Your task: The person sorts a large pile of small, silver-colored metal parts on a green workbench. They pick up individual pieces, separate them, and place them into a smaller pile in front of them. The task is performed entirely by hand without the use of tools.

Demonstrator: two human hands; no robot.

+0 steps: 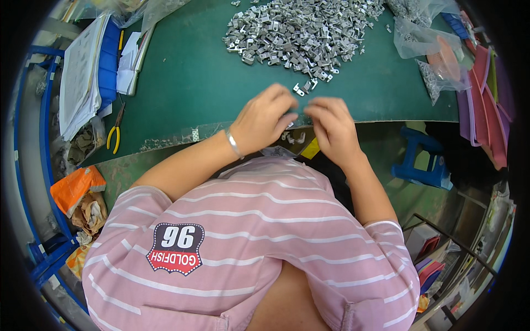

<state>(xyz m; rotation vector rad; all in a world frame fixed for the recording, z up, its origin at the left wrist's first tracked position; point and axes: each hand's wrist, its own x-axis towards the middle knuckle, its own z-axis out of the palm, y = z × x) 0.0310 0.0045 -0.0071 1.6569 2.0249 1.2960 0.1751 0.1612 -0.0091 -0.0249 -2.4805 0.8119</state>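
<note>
My left hand (266, 117), with a silver bangle on its wrist, is over the near edge of the green table (193, 88). Its fingers are curled toward the thumb and slightly blurred. A small metal piece (290, 126) shows just below the thumb; I cannot tell whether the hand touches it. Facing it, my right hand (333, 128) is bent inward, its fingertips blurred; what either hand holds is hidden. Just beyond my fingers lie a few loose metal brackets (298, 90). Behind them spreads a big heap of similar small silver brackets (303, 36).
Yellow-handled pliers (114, 132) and a blue tray with papers (83, 77) lie at the left. Plastic bags of metal parts (428, 80) and pink and purple sheets (486, 105) are at the right. A blue stool (422, 157) stands below the table's right side.
</note>
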